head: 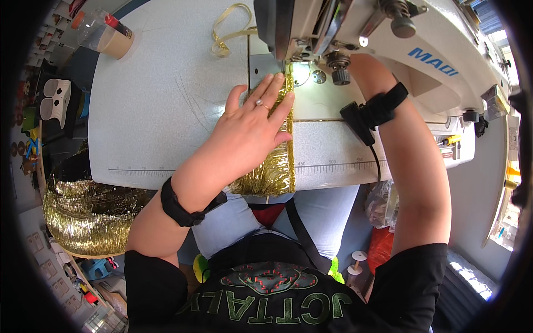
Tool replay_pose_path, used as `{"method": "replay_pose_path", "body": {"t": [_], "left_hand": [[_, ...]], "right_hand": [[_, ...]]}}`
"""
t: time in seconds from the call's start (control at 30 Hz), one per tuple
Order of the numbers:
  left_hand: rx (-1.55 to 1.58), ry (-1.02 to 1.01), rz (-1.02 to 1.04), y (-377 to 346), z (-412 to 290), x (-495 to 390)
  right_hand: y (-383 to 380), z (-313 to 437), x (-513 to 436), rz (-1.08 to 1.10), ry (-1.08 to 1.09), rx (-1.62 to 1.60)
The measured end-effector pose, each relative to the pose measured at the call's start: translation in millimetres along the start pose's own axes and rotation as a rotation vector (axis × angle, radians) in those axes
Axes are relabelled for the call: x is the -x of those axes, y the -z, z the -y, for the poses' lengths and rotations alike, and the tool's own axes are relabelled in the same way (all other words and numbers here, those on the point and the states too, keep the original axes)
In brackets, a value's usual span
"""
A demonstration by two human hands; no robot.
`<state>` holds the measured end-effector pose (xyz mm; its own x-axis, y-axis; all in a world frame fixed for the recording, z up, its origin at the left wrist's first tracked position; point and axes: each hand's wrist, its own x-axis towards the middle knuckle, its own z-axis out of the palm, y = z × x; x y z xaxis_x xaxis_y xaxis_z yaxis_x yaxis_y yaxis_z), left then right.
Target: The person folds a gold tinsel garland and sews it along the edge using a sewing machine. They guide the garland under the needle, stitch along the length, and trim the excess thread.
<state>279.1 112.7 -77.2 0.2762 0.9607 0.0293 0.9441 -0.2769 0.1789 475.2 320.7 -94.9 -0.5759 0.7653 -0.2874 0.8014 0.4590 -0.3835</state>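
My left hand (254, 118) lies palm down on a strip of gold metallic fringe trim (277, 175), fingers spread. Its fingertips rest beside the trim's braided heading (290, 152), just in front of the presser-foot area. That heading runs straight up to the lit needle area of an industrial sewing machine (433, 54). The machine head hides the needle and part of the foot. My right forearm (410, 150) reaches under the machine arm, and the hand at its end is out of view behind the machine head. A narrow gold ribbon (216, 31) curls on the table behind.
A clear plastic jar (106, 37) stands at the table's far left. A heap of gold fringe (87, 220) sits lower left, beside the table. Loose dark threads (193, 104) lie on the white tabletop (145, 104). A yellow-handled tool (452, 139) is at the right edge.
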Motion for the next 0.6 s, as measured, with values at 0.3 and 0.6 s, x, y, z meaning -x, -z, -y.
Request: {"method": "replay_pose_path", "body": {"t": [0.3, 0.6], "left_hand": [[0.007, -0.009, -0.010, -0.6, 3.6, 1.0], [0.018, -0.009, -0.006, -1.1, 3.9, 0.3]], "right_hand": [[-0.7, -0.7, -0.2, 0.006, -0.005, 0.003], [-1.5, 0.6, -2.2, 0.009, -0.005, 0.003]]}}
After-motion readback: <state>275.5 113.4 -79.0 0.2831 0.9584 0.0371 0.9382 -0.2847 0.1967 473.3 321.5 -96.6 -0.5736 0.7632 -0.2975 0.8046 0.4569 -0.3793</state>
